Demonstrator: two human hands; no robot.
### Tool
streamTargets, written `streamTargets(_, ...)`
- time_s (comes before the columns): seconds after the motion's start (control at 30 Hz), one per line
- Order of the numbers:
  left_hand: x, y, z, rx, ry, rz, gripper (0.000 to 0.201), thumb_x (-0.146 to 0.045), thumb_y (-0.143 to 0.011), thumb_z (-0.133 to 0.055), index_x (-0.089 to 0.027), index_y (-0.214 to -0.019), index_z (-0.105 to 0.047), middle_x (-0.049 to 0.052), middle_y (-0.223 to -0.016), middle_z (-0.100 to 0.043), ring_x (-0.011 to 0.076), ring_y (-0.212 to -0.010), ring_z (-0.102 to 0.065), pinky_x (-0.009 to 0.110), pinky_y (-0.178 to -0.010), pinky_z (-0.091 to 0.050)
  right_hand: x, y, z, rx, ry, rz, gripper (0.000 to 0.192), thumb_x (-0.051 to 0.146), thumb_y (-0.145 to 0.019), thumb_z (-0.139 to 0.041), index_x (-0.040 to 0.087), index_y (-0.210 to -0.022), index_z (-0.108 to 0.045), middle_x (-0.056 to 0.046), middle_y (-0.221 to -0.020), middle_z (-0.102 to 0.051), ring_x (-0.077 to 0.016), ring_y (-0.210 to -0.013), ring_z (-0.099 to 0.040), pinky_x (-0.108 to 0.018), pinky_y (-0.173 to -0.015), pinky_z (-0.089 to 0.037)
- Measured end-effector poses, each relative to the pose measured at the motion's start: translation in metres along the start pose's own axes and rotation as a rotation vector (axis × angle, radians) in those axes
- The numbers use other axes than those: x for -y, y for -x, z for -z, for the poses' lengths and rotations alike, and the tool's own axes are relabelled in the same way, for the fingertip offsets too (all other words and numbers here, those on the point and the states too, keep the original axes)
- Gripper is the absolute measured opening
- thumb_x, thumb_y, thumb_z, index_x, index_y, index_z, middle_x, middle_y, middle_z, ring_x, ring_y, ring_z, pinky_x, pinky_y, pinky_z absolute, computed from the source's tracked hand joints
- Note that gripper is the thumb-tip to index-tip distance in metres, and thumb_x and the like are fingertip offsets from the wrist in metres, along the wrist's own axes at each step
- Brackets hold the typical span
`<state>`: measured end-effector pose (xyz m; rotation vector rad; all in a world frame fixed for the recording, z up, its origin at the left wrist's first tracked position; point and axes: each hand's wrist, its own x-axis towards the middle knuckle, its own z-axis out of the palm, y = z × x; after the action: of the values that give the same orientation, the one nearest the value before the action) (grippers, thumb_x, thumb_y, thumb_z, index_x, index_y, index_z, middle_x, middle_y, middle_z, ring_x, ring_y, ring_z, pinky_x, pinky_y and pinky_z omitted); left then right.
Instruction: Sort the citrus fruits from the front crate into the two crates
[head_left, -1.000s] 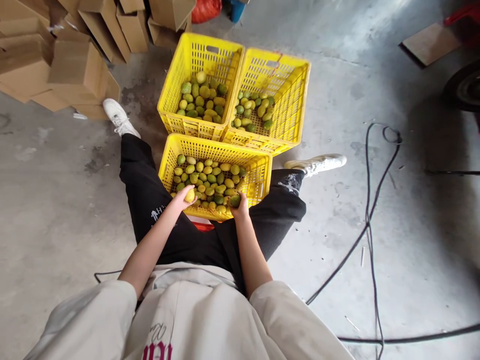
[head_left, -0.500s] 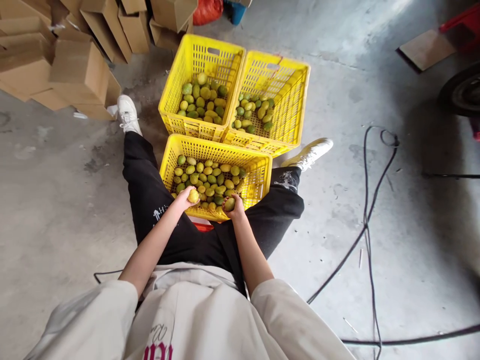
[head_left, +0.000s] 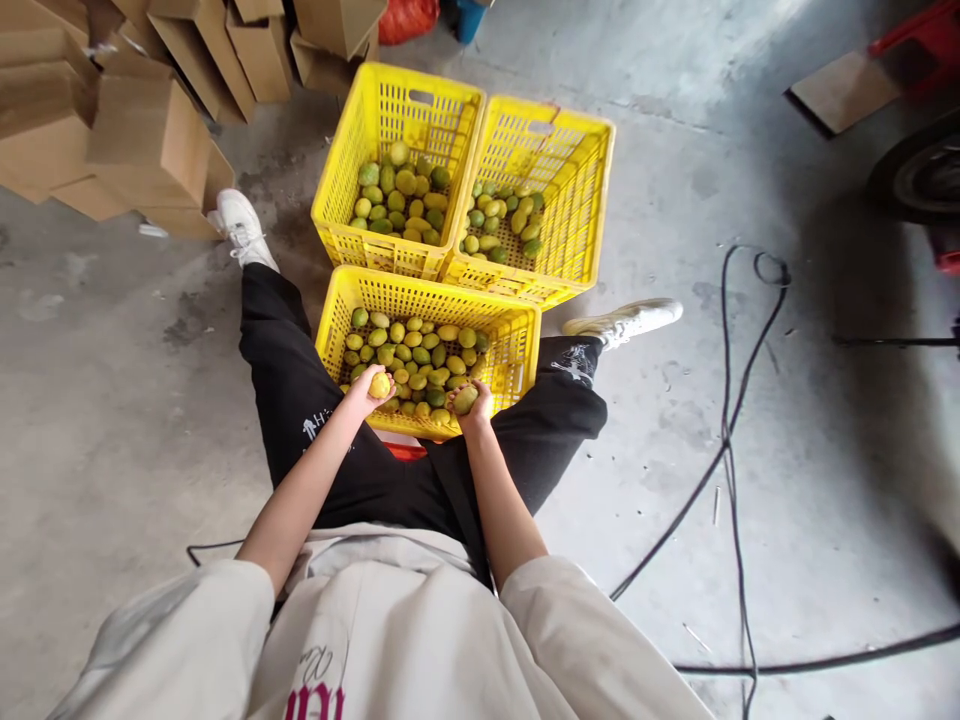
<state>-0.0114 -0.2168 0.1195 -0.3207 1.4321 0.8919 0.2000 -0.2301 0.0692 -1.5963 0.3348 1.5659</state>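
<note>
I sit with a yellow plastic crate point(head_left: 517, 340) of green and yellow fruit between my legs. My left hand point(head_left: 361, 392) holds a yellow fruit point(head_left: 379, 385) at the crate's near left corner. My right hand point(head_left: 478, 410) grips a greenish fruit point(head_left: 465, 398) over the near rim. Two more yellow crates stand beyond it: the far left crate point(head_left: 341, 170) and the far right crate point(head_left: 581, 200), each with fruit in the bottom.
Cardboard boxes point(head_left: 142, 140) are piled at the back left on the concrete floor. Black cables point(head_left: 731, 420) trail across the floor on the right. A tyre point(head_left: 919, 175) and a red object sit at the far right edge.
My right hand lifted a greenish fruit from the pile and drew it towards the near rim. My left hand keeps its yellow fruit. My feet shifted slightly.
</note>
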Motion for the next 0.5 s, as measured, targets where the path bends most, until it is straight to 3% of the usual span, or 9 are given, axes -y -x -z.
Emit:
streamTargets(0.2,0.011,-0.004,-0.007,-0.003,-0.032,-0.039,0.026,-0.001,-0.091,-0.075,-0.016,-0.076,-0.061,0.0,-0.073,-0.067,0.0097,-0.061,-0.065,0.021,-0.064,-0.057,-0.009,0.0,-0.009,0.011,0.02,0.019,0.017,0.032,-0.099,-0.066,0.025,-0.085,-0.058,0.005,-0.069,-0.063,-0.0136,-0.053,-0.061,-0.023,-0.05,-0.051)
streamTargets(0.37,0.013,-0.01,-0.003,-0.09,-0.05,-0.035,0.033,-0.003,-0.08,-0.086,-0.02,-0.081,-0.058,-0.007,-0.072,-0.058,0.0081,-0.056,-0.058,0.018,-0.057,-0.05,-0.013,0.002,-0.009,-0.021,0.081,-0.065,0.022,0.026,-0.099,-0.073,0.024,-0.083,-0.058,0.005,-0.068,-0.062,-0.0124,-0.056,-0.062,-0.021,-0.053,-0.054)
streamTargets(0.5,0.004,-0.009,0.001,-0.142,-0.055,0.002,0.031,-0.009,-0.09,-0.083,-0.021,-0.086,-0.055,-0.006,-0.072,-0.057,0.009,-0.054,-0.058,0.019,-0.056,-0.054,-0.007,0.003,-0.004,-0.019,0.122,-0.136,0.022,0.03,-0.104,-0.071,0.022,-0.085,-0.064,0.004,-0.065,-0.063,-0.0126,-0.055,-0.06,-0.02,-0.049,-0.051)
